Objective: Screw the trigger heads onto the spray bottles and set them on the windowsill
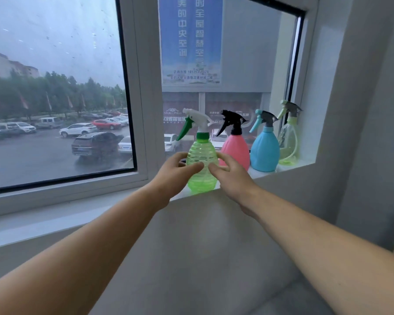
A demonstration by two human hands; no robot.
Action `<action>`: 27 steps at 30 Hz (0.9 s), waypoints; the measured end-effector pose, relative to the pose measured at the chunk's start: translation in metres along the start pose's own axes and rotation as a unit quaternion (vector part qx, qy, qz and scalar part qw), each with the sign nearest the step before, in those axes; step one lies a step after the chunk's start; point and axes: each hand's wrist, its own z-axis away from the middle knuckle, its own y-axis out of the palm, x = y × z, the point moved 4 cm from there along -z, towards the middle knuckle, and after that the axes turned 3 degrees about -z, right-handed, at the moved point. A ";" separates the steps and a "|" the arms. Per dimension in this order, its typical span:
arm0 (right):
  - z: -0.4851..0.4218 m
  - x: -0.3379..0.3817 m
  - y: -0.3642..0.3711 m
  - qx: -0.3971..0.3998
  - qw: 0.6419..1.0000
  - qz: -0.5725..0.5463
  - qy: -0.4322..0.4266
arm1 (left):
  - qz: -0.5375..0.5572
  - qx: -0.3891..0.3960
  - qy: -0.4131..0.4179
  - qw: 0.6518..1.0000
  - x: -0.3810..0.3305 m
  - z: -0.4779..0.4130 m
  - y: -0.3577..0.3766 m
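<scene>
A clear green ribbed spray bottle (pixel 202 153) stands upright on the white windowsill (pixel 263 173), wearing a white trigger head (pixel 197 118) with a green lever. My left hand (pixel 174 176) and my right hand (pixel 231 176) flank its belly, fingers spread and just touching or barely off the plastic; I cannot tell if they grip. To its right stand a pink bottle (pixel 236 148) with a black head, a blue bottle (pixel 264 151) with a grey and teal head, and a pale yellow-green clear bottle (pixel 289 142) with a grey head.
The window frame post (pixel 143 87) rises just left of the green bottle. A grey wall (pixel 362 110) closes the sill's right end behind the last bottle. Below the sill runs a grey ledge face (pixel 214 235).
</scene>
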 end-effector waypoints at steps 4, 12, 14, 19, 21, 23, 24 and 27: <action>-0.010 -0.013 0.007 -0.005 1.000 0.021 -0.003 | -0.009 -0.011 0.006 1.000 0.012 -0.012 0.000; -0.027 -0.023 0.013 -0.015 0.999 0.048 -0.003 | -0.022 -0.032 0.027 0.999 0.023 -0.029 0.002; -0.031 -0.025 0.014 -0.021 0.998 0.051 -0.001 | -0.021 -0.032 0.030 0.999 0.023 -0.031 0.002; -0.035 -0.028 0.015 -0.012 0.999 0.051 0.009 | -0.031 -0.041 0.035 0.998 0.024 -0.036 0.005; -0.033 -0.025 0.014 -0.011 0.998 0.052 0.016 | -0.036 -0.039 0.036 0.998 0.024 -0.039 0.005; -0.033 -0.027 0.010 -0.014 0.999 0.050 0.015 | -0.027 -0.045 0.022 0.998 0.024 -0.039 0.004; -0.030 -0.025 0.009 -0.013 0.998 0.061 0.015 | -0.025 -0.045 0.015 0.999 0.024 -0.036 0.004; -0.025 -0.023 0.005 -0.030 0.997 0.068 0.009 | -0.033 -0.071 0.004 0.997 0.021 -0.030 0.001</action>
